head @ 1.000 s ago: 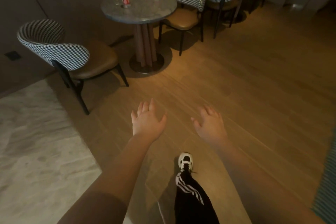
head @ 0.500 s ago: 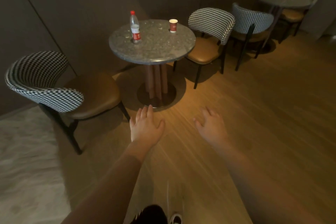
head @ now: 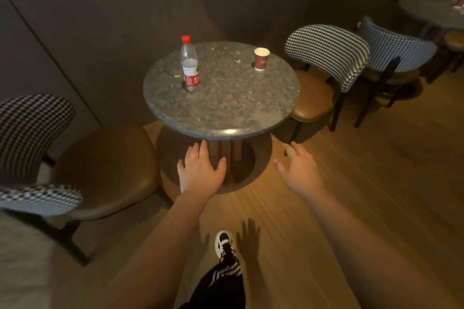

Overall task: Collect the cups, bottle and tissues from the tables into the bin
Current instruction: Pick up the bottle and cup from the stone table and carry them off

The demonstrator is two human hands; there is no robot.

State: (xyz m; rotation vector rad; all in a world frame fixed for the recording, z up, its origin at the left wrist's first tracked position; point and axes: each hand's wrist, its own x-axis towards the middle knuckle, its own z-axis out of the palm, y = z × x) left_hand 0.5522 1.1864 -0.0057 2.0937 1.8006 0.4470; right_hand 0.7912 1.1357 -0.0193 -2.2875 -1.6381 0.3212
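Both hands, left hand (head: 200, 173) and right hand (head: 300, 173), are empty with loose fingers; take the plastic water bottle (head: 190, 65) by its middle and the red paper cup (head: 261, 59) gently.

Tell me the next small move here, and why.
Probably reach the left hand up to grip the bottle: both hands are empty below the table edge, and the bottle stands on its left side, the cup farther right.
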